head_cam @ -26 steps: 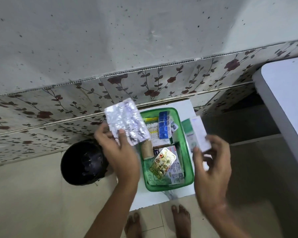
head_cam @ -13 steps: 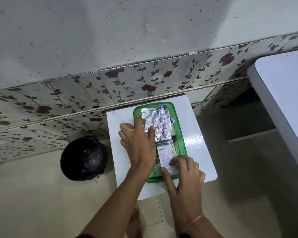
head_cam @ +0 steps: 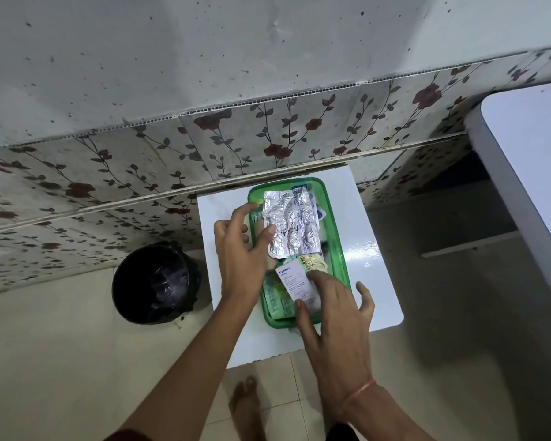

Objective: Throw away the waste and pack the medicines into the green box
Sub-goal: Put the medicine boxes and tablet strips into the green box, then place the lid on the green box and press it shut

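Two hands are seen over the green box [head_cam: 334, 230] on the small white table [head_cam: 372, 259]. The silver blister strip [head_cam: 291, 226], lying in the box, is touched by the left hand [head_cam: 240, 256], fingers loosely spread. The white medicine carton [head_cam: 295, 280] is pressed down by the right hand [head_cam: 334, 316], fingers splayed. A black bin [head_cam: 155, 283] is seen beside the table.

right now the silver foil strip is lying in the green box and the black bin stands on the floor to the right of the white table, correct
Not quite. The black bin stands on the floor to the left of the white table, not the right, as the head view shows. The rest holds: the silver foil strip lies in the green box, with the left hand touching its edge.
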